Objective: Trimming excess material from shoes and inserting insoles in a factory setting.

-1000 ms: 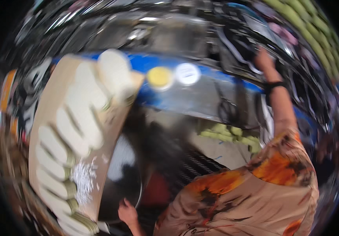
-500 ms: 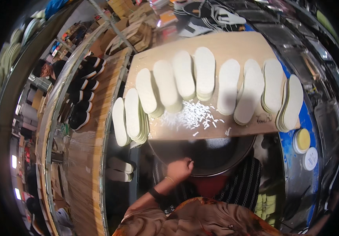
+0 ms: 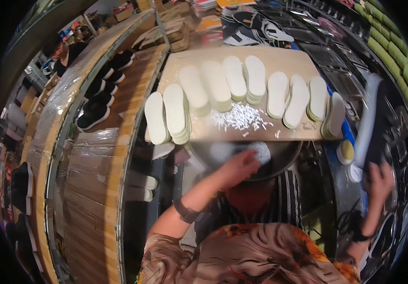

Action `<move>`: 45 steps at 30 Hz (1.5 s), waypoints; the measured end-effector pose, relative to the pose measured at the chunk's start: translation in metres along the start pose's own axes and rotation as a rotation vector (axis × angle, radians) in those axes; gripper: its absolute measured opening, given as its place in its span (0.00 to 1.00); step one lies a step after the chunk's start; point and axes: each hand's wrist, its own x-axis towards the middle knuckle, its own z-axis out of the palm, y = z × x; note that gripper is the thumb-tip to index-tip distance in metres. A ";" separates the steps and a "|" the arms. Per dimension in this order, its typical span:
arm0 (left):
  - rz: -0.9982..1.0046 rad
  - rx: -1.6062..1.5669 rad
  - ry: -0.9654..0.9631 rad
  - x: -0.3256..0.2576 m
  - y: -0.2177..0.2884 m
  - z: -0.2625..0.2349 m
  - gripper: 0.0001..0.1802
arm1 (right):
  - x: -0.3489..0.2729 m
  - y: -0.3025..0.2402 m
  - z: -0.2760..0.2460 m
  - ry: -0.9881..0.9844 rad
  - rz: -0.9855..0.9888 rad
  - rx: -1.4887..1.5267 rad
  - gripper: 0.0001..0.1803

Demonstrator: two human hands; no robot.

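Above the striped cloth [image 3: 286, 194] over the wearer's lap, the left hand [image 3: 239, 168] is held over the dark round basin [image 3: 286, 158], beside a pale, speckled patch. Its fingers are partly curled; whether anything is pinched between them cannot be told. The right hand [image 3: 381, 181] is raised at the far right, fingers apart, near the lower end of a dark, white-banded piece [image 3: 372, 118]; whether that piece is gripped cannot be made out through the blur.

Close by on the right, a yellow-topped tub [image 3: 345, 152] and a white round lid [image 3: 355, 172] could be knocked if the long piece were swung low. Over the basin, the board [image 3: 282, 61] is lined with stacked pale insoles [image 3: 256, 75], some leaning; a stack could be toppled by a bumped edge. The loose white slivers [image 3: 241, 117] near the front edge could be swept into the basin by a sleeve or forearm.

Beyond the board, black-and-white shoe parts [image 3: 249, 26] are heaped. On the left rack [image 3: 92, 170], dark shoes [image 3: 94, 116] are lined up; farther back, another person [image 3: 66, 54] is partly hidden. The basin's far side is covered by the board, and the right forearm is cut off by the shirt.
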 end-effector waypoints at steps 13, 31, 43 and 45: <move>-0.087 -0.294 0.819 -0.014 -0.119 -0.030 0.45 | -0.163 -0.188 0.209 -1.068 -0.721 0.218 0.15; -0.221 0.763 0.479 -0.021 -0.035 -0.029 0.23 | -0.233 0.265 0.002 -0.669 0.590 -0.886 0.15; 0.082 0.903 0.466 0.012 -0.092 -0.025 0.07 | -0.194 0.278 -0.016 -0.270 1.126 0.433 0.36; 0.142 0.852 0.449 -0.015 -0.085 -0.045 0.06 | -0.168 0.209 -0.009 -0.223 0.947 1.022 0.38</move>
